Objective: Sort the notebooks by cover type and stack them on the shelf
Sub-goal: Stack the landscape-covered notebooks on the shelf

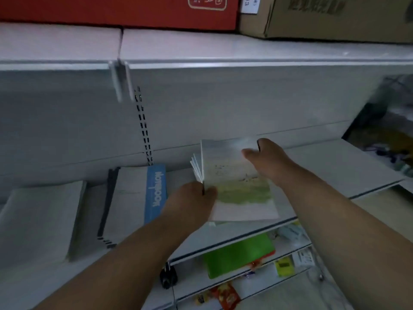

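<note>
A small bundle of notebooks with a pale landscape cover (237, 182) is over the middle of the white shelf (335, 166). My left hand (192, 200) pinches its lower left corner, where several page edges fan out. My right hand (266, 157) grips the bundle's upper right corner, fingers behind the cover. To the left a stack of notebooks with a blue "notebook" spine strip (154, 193) lies flat on the shelf. Further left lies a stack of plain grey-white notebooks (38, 220).
An upper shelf (201, 48) carries a red box (116, 10) and a cardboard carton (335, 16). Below the working shelf, lower shelves hold a green item (239, 256), yellow and red packets and a black object (167, 278). A slotted upright (144, 128) runs down the back panel.
</note>
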